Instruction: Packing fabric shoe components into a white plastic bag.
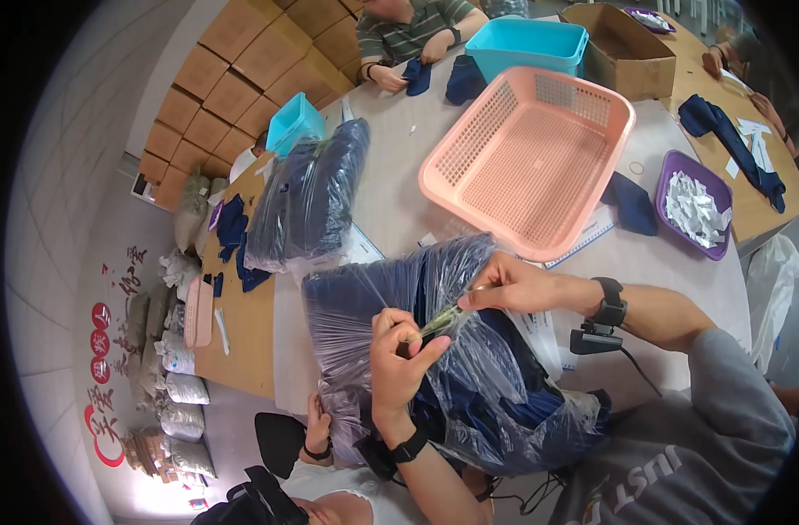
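A clear plastic bag (356, 302) full of folded dark blue cloth lies at the table edge in front of me. My left hand (398, 359) is closed above it, with thumb and fingers pinching one end of a twisted greenish-yellow strip (440, 323). At the strip's other end, my right hand (515, 284) pinches with thumb and forefinger. The strip is pulled short between both hands, against gathered plastic; what it is made of cannot be made out. Dark blue fabric (469, 367) shows beneath loose film near me. Beside the bag's left side is another person's hand (318, 426).
An empty pink basket (434, 188) stands beyond the bag. Another wrapped bundle (308, 197) lies to its left. Further off are turquoise bins (526, 44), a cardboard box (623, 57) and a purple tray (662, 201) of white slips. Across the table, a person handles dark blue cloth (418, 77).
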`<state>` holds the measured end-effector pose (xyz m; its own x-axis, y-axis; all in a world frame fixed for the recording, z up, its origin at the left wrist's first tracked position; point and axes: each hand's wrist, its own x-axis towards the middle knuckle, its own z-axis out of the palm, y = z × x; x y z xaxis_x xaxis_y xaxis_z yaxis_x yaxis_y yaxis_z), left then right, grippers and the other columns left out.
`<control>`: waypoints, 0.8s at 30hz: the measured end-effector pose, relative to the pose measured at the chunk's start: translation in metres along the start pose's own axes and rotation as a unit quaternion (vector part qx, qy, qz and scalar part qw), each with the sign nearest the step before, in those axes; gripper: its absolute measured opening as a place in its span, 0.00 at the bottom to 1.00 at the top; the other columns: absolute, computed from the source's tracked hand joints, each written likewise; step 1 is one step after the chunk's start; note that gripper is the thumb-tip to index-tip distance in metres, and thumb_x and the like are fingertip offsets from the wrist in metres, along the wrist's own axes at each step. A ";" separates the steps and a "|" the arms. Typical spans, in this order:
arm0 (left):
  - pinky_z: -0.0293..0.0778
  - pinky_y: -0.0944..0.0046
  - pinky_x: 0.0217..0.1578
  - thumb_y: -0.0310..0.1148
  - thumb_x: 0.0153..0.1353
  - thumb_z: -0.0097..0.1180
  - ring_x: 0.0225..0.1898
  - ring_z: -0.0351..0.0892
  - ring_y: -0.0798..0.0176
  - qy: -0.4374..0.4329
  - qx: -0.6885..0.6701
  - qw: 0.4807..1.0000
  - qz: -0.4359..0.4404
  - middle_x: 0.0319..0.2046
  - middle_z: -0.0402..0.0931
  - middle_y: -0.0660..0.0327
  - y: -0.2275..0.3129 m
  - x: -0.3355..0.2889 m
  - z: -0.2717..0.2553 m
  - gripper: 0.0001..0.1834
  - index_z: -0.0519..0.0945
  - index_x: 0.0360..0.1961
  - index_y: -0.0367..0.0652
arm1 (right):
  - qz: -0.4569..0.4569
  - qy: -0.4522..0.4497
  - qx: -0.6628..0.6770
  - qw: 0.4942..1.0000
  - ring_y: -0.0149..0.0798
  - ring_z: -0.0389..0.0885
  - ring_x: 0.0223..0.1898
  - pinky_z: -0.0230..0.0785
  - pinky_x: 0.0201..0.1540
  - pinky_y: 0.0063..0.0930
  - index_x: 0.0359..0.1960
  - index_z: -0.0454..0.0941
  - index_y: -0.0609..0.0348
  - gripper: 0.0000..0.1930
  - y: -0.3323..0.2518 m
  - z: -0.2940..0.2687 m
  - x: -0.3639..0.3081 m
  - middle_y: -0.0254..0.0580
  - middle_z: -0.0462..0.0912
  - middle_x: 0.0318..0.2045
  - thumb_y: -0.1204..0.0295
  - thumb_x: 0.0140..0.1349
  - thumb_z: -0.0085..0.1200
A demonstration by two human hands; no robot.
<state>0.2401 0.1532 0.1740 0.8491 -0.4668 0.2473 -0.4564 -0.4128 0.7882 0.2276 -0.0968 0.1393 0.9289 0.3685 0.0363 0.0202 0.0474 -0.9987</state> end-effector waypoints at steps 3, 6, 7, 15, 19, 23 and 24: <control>0.64 0.58 0.42 0.27 0.47 0.73 0.39 0.68 0.56 0.031 0.084 0.995 0.033 0.31 0.69 0.61 -0.002 0.004 0.009 0.20 0.68 0.20 0.41 | -0.077 0.044 -0.150 0.985 0.32 0.59 0.12 0.53 0.20 0.32 0.13 0.67 0.55 0.24 -0.005 0.001 -0.015 0.27 0.61 0.09 0.64 0.67 0.60; 0.64 0.55 0.42 0.27 0.50 0.69 0.38 0.68 0.51 0.054 0.210 0.976 0.009 0.29 0.69 0.56 0.008 0.005 0.016 0.16 0.70 0.23 0.39 | -0.110 0.066 -0.339 0.932 0.49 0.77 0.20 0.68 0.25 0.41 0.26 0.76 0.58 0.11 -0.036 0.016 -0.030 0.41 0.72 0.14 0.66 0.62 0.60; 0.65 0.54 0.42 0.27 0.52 0.67 0.37 0.68 0.49 0.069 0.218 0.973 0.023 0.29 0.68 0.54 0.011 0.005 0.020 0.14 0.71 0.25 0.39 | -0.171 0.193 -0.398 0.880 0.50 0.79 0.24 0.71 0.27 0.42 0.32 0.76 0.59 0.09 -0.052 0.032 -0.032 0.44 0.74 0.18 0.68 0.60 0.60; 0.70 0.56 0.46 0.27 0.57 0.59 0.43 0.71 0.50 0.119 0.138 0.982 0.050 0.38 0.73 0.53 0.012 -0.001 0.031 0.10 0.76 0.39 0.34 | -0.180 0.118 -0.410 0.886 0.57 0.83 0.33 0.76 0.33 0.47 0.43 0.78 0.64 0.19 -0.026 0.065 0.027 0.54 0.81 0.28 0.62 0.56 0.58; 0.62 0.52 0.66 0.31 0.62 0.60 0.65 0.66 0.47 0.162 0.067 0.984 0.025 0.63 0.68 0.49 -0.003 -0.018 0.031 0.37 0.61 0.71 0.38 | -0.071 0.003 -0.408 0.910 0.60 0.85 0.31 0.78 0.36 0.48 0.29 0.84 0.65 0.18 -0.023 0.062 0.031 0.57 0.84 0.25 0.58 0.58 0.57; 0.41 0.44 0.75 0.48 0.72 0.49 0.76 0.50 0.45 0.031 0.256 0.966 0.004 0.74 0.55 0.49 -0.026 -0.025 0.034 0.38 0.56 0.74 0.35 | -0.080 0.058 -0.402 0.910 0.60 0.85 0.29 0.79 0.35 0.47 0.25 0.84 0.64 0.17 -0.019 0.065 0.034 0.57 0.83 0.22 0.59 0.58 0.59; 0.41 0.44 0.75 0.48 0.72 0.49 0.76 0.50 0.45 0.032 0.256 0.966 0.003 0.74 0.55 0.49 -0.027 -0.024 0.034 0.38 0.56 0.74 0.35 | -0.073 0.069 -0.405 0.909 0.59 0.85 0.28 0.79 0.35 0.46 0.24 0.83 0.64 0.16 -0.023 0.063 0.034 0.57 0.82 0.21 0.60 0.57 0.59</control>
<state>0.2229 0.1495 0.1276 0.8529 -0.4281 0.2988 -0.5198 -0.7498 0.4094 0.2358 -0.0267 0.1659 0.9304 0.2916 0.2219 0.3616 -0.6325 -0.6849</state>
